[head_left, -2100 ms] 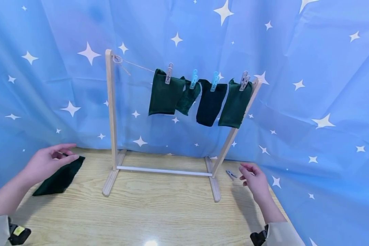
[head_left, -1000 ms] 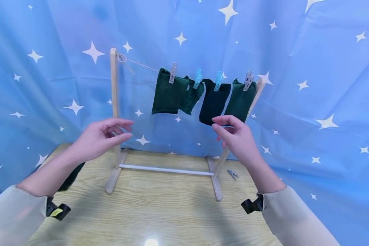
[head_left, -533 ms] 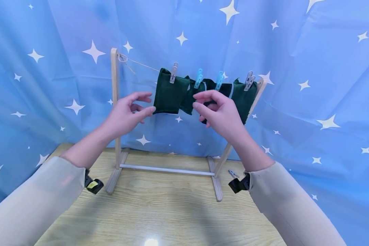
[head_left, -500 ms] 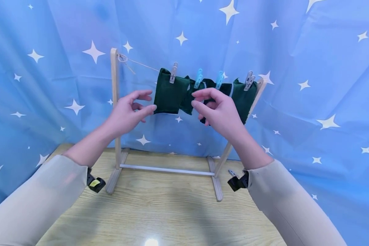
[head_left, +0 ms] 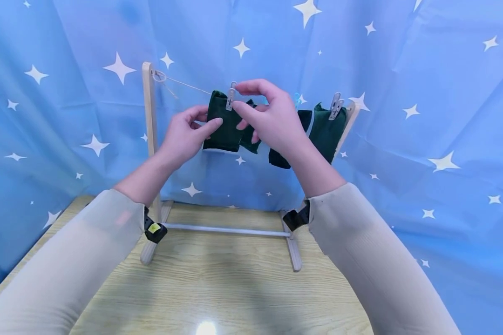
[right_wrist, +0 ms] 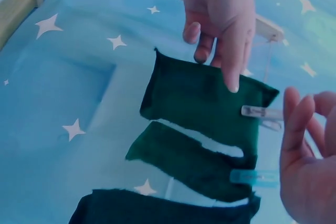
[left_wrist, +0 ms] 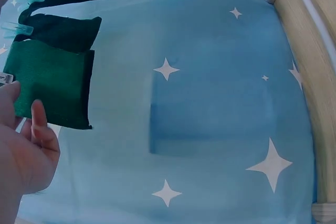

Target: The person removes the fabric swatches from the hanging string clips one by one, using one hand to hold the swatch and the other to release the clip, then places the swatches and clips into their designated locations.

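Observation:
In the head view a dark green cloth [head_left: 228, 136] hangs nearest the left post on a string. A pale clothes peg [head_left: 229, 101] clips its top edge. My left hand [head_left: 184, 137] holds the cloth's left side, thumb on the front and some fingers behind the edge; the right wrist view shows this thumb on the cloth too. My right hand [head_left: 276, 118] is beside the peg, thumb and index finger apart at its handles. The right wrist view shows these fingers at the handle ends [right_wrist: 278, 114]; whether they touch is unclear.
A narrower cloth [right_wrist: 189, 156] with a blue peg [right_wrist: 252, 177] hangs beside it. Further right hang a darker cloth [head_left: 279, 159] and another green cloth [head_left: 324, 132] with grey pegs [head_left: 335, 107]. The wooden frame [head_left: 148, 102] stands on a table [head_left: 226, 284] before a starry curtain.
Both hands have come up from the table's sides to the leftmost hanging cloth. The left hand has taken hold of the cloth's edge; the right has moved left to the pale peg.

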`<state>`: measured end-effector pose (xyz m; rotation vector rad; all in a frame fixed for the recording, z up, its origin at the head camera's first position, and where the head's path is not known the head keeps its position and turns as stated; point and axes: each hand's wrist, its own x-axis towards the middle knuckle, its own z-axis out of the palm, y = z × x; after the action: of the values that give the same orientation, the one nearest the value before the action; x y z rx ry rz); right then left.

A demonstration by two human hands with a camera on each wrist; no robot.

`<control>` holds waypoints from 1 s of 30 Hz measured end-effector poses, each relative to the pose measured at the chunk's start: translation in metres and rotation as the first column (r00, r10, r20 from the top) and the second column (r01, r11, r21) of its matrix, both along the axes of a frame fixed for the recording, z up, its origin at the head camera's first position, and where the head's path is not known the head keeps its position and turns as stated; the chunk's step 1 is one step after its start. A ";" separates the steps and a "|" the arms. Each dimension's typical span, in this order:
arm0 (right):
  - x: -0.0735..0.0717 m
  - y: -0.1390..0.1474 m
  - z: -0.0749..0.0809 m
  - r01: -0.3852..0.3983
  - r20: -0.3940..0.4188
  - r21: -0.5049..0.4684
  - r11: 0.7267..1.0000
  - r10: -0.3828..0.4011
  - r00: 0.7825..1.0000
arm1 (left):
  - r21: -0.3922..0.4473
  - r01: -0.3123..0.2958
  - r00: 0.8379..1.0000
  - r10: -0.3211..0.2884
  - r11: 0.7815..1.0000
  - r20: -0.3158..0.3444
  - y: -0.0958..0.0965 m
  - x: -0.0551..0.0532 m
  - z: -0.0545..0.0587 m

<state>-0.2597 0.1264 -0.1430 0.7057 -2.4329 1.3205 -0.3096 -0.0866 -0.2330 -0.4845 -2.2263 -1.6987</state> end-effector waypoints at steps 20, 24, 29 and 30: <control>-0.017 -0.031 0.010 0.124 0.135 0.038 0.992 -0.128 0.983 | 0.023 -0.049 0.999 0.049 0.999 0.024 0.004 -0.007 0.004; -0.013 -0.029 0.013 0.131 0.153 0.042 0.990 -0.136 0.979 | 0.043 -0.021 0.999 0.019 0.999 0.044 0.004 -0.005 0.005; -0.010 -0.027 0.017 0.133 0.165 0.086 0.987 -0.146 0.976 | 0.047 0.000 0.999 -0.003 0.999 0.054 0.003 -0.004 0.005; -0.009 -0.027 0.017 0.132 0.165 0.094 0.987 -0.147 0.975 | 0.050 0.004 0.998 -0.007 0.999 0.057 0.002 -0.004 0.004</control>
<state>-0.2691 0.0994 -0.1262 0.4460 -2.6323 1.2799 -0.3133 -0.0843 -0.2286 -0.4362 -2.2172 -1.7880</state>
